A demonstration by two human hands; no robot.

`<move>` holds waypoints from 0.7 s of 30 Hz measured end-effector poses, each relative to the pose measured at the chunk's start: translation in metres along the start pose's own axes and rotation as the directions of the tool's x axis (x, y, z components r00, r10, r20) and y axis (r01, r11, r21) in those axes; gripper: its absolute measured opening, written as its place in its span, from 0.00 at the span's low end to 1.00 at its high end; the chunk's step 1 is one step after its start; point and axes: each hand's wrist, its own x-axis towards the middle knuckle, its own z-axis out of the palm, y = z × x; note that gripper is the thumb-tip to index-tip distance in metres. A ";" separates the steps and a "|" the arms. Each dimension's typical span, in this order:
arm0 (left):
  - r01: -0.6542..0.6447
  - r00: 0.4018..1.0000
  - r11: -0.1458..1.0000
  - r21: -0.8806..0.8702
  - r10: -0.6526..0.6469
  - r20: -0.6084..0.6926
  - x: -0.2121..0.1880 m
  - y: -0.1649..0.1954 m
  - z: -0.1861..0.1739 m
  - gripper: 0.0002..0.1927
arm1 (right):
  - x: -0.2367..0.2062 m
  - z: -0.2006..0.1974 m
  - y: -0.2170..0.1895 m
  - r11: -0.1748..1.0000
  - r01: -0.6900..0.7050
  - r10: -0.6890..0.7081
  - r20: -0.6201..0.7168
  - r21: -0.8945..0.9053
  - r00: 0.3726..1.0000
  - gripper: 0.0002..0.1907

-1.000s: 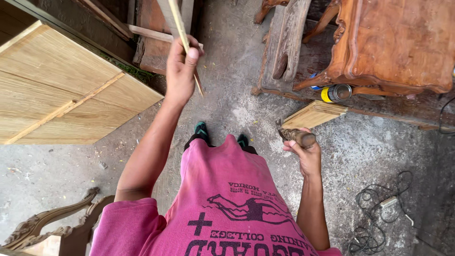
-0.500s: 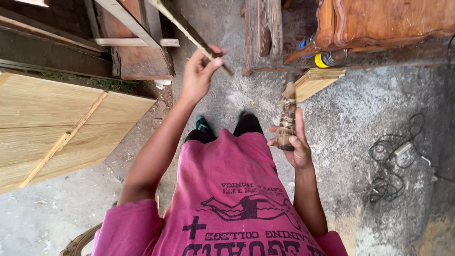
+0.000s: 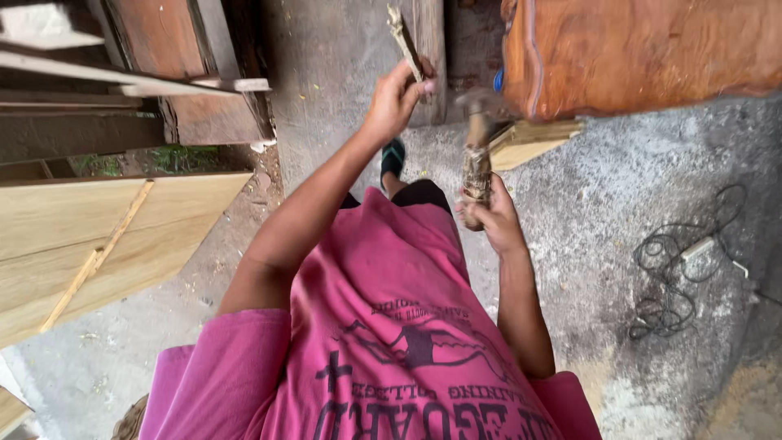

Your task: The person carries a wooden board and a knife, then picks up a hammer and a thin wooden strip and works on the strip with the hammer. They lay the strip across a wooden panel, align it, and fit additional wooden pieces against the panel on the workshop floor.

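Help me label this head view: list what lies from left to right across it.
Pale wooden panel → left hand gripping a thin wood strip → right hand holding a hammer → coiled black cable.

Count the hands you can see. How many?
2. The left hand is raised and holds a thin stick. The right hand is lower, gripping a hammer. No other hands show.

Magenta shirt [image 3: 391, 326] with dark print, pale wood panel [image 3: 98, 236], reddish-brown furniture [image 3: 643, 45].
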 end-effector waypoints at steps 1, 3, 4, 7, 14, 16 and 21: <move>0.002 1.000 1.000 0.028 -0.002 -0.011 0.006 -0.002 0.005 0.06 | 0.019 -0.002 -0.001 0.986 -0.068 0.058 -0.071 -0.152 0.996 0.37; 0.000 1.000 0.999 0.036 0.001 -0.023 0.011 -0.007 0.016 0.06 | 0.034 0.001 0.003 0.870 -0.260 0.170 -0.241 -0.418 0.956 0.31; -0.026 0.999 0.999 0.024 0.026 -0.027 0.015 -0.010 0.020 0.07 | 0.039 0.002 0.004 0.835 -0.149 0.015 -0.250 -0.530 0.968 0.30; 0.008 0.999 0.998 0.062 -0.005 -0.052 0.021 -0.018 0.025 0.07 | 0.046 0.005 0.008 0.677 0.013 -0.267 -0.228 -0.736 0.936 0.28; 0.048 0.996 0.998 0.036 -0.045 -0.076 0.034 -0.038 0.017 0.07 | 0.072 0.000 0.005 0.672 -0.026 -0.231 -0.243 -0.740 0.942 0.27; 0.083 0.993 0.996 -0.044 -0.086 -0.075 0.034 -0.042 0.016 0.05 | 0.074 -0.002 0.003 0.654 -0.008 -0.240 -0.218 -0.757 0.946 0.28; 0.082 0.993 0.994 0.074 -0.075 -0.092 0.034 -0.046 0.018 0.07 | 0.078 -0.003 0.003 0.577 0.071 -0.284 -0.119 -0.814 0.951 0.32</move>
